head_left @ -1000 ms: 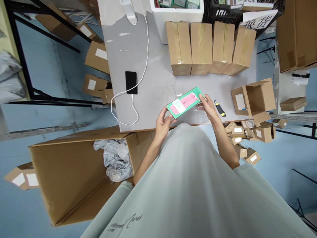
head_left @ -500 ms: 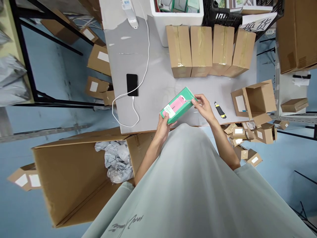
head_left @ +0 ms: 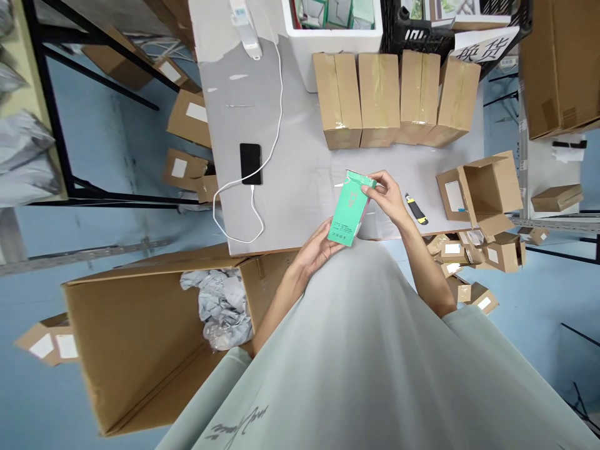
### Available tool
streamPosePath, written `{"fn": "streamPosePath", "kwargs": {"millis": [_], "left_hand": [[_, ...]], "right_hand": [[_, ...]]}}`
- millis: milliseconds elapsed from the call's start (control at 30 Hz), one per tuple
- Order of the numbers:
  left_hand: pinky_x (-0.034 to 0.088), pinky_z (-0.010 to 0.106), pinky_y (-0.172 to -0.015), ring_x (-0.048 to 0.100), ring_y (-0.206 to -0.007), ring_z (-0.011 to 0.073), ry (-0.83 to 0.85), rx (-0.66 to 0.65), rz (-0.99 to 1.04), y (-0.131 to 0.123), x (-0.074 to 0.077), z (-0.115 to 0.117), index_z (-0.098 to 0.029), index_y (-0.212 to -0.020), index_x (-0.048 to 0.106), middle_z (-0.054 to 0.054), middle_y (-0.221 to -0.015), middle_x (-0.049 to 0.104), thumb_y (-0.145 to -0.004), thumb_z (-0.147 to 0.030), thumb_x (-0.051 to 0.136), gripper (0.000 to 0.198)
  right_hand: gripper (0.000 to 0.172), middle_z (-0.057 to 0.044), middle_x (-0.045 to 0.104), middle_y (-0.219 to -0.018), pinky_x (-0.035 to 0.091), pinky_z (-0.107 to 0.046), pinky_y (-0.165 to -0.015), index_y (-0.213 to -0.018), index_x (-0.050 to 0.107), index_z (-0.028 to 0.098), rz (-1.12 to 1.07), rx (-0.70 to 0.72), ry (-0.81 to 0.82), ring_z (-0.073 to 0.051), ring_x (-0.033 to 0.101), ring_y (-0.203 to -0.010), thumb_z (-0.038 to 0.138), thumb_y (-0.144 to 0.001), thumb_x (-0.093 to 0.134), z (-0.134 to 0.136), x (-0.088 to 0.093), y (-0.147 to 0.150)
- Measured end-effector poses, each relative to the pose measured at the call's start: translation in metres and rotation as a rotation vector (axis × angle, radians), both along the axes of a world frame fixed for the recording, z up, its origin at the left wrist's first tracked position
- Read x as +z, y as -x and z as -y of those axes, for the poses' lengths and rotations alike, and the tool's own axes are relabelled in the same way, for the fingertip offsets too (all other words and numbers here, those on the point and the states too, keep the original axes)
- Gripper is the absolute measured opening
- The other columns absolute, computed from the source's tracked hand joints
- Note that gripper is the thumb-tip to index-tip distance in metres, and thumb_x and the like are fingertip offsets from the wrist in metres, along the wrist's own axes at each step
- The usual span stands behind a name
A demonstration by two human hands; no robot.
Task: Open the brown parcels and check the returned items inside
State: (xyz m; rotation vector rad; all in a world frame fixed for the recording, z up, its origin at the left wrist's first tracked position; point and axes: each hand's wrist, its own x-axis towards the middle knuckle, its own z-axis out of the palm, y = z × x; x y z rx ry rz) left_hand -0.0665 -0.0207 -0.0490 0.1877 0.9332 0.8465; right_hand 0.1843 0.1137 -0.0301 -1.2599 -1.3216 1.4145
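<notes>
A small green product box [head_left: 349,209] with printed text is held above the table's front edge, one narrow end up. My right hand [head_left: 385,195] pinches its upper right corner between thumb and fingers. Palm up, my left hand [head_left: 319,251] lies at the box's lower left edge with fingers stretched out, some partly behind the box. Just right of my right hand a black and yellow utility knife [head_left: 416,209] rests on the grey table [head_left: 295,206].
Several taped cardboard boxes [head_left: 379,100] stand in a row ahead, before a white bin [head_left: 335,40] and a black crate [head_left: 415,34]. An opened carton [head_left: 487,187] sits at right. A black phone [head_left: 250,164] with a white cable lies left. A large carton [head_left: 140,350] holds crumpled wrapping [head_left: 224,306].
The green box has been turned over from its pink-pictured face to a text-printed face and now stands steeper. My left hand's grip has loosened into stretched fingers; my right hand keeps the corner.
</notes>
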Motion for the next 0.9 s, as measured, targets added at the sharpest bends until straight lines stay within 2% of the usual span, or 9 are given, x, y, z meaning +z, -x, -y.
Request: {"fn": "streamPosePath", "kwargs": {"millis": [67, 167, 300, 500, 733, 800, 900], "left_hand": [[0.064, 0.055, -0.124, 0.085, -0.128, 0.0327, -0.029, -0.019, 0.001, -0.002, 0.001, 0.000, -0.021, -0.150, 0.075, 0.016, -0.147, 0.083, -0.104, -0.045, 0.089, 0.054], [0.066, 0.054, -0.122, 0.085, -0.128, 0.0331, -0.047, -0.022, -0.041, -0.001, 0.001, 0.001, -0.021, -0.145, 0.078, 0.015, -0.142, 0.084, -0.094, -0.037, 0.099, 0.058], [0.066, 0.056, -0.122, 0.083, -0.132, 0.0346, -0.040, -0.028, -0.064, 0.004, 0.001, 0.001, -0.020, -0.147, 0.076, 0.015, -0.146, 0.083, -0.092, -0.038, 0.101, 0.063], [0.068, 0.052, -0.119, 0.085, -0.127, 0.0326, -0.017, -0.032, -0.043, 0.004, 0.003, 0.003, -0.022, -0.154, 0.072, 0.014, -0.144, 0.084, -0.098, -0.035, 0.091, 0.060], [0.072, 0.044, -0.108, 0.088, -0.118, 0.0298, 0.133, 0.000, 0.082, 0.012, 0.001, 0.005, -0.017, -0.158, 0.066, 0.015, -0.137, 0.087, -0.107, -0.031, 0.070, 0.054], [0.073, 0.043, -0.106, 0.088, -0.114, 0.0289, 0.138, -0.017, 0.101, 0.013, 0.004, 0.003, -0.015, -0.152, 0.070, 0.015, -0.131, 0.088, -0.105, -0.031, 0.070, 0.050], [0.073, 0.048, -0.108, 0.087, -0.111, 0.0298, 0.057, -0.078, 0.090, 0.011, 0.012, 0.001, -0.015, -0.147, 0.075, 0.015, -0.129, 0.088, -0.099, -0.029, 0.077, 0.050]], "right_hand": [[0.066, -0.005, 0.077, -0.119, 0.066, -0.040, -0.098, -0.111, 0.071, 0.028, 0.010, -0.019, -0.008, -0.026, 0.075, -0.111, 0.080, -0.080, 0.096, -0.001, 0.002, 0.000], [0.068, -0.006, 0.077, -0.120, 0.067, -0.039, -0.095, -0.111, 0.071, 0.028, 0.015, -0.029, 0.012, -0.026, 0.075, -0.114, 0.083, -0.079, 0.096, 0.000, 0.002, -0.002], [0.073, -0.006, 0.077, -0.126, 0.067, -0.038, -0.094, -0.115, 0.072, 0.029, 0.014, -0.020, 0.034, -0.026, 0.075, -0.116, 0.089, -0.078, 0.092, 0.003, 0.002, -0.004], [0.074, -0.005, 0.074, -0.130, 0.066, -0.038, -0.096, -0.123, 0.069, 0.033, 0.000, 0.020, 0.070, -0.024, 0.071, -0.110, 0.093, -0.083, 0.085, 0.009, 0.009, -0.007], [0.075, -0.004, 0.073, -0.141, 0.065, -0.044, -0.107, -0.136, 0.063, 0.039, -0.141, 0.083, 0.134, -0.027, 0.071, -0.128, 0.091, -0.085, 0.083, 0.015, 0.019, -0.007], [0.072, -0.004, 0.074, -0.143, 0.066, -0.046, -0.107, -0.136, 0.063, 0.040, -0.165, 0.090, 0.149, -0.027, 0.073, -0.126, 0.085, -0.086, 0.086, 0.016, 0.020, -0.006], [0.068, -0.004, 0.075, -0.144, 0.066, -0.046, -0.106, -0.134, 0.065, 0.038, -0.141, 0.066, 0.136, -0.026, 0.076, -0.118, 0.078, -0.085, 0.091, 0.018, 0.018, -0.004]]}}
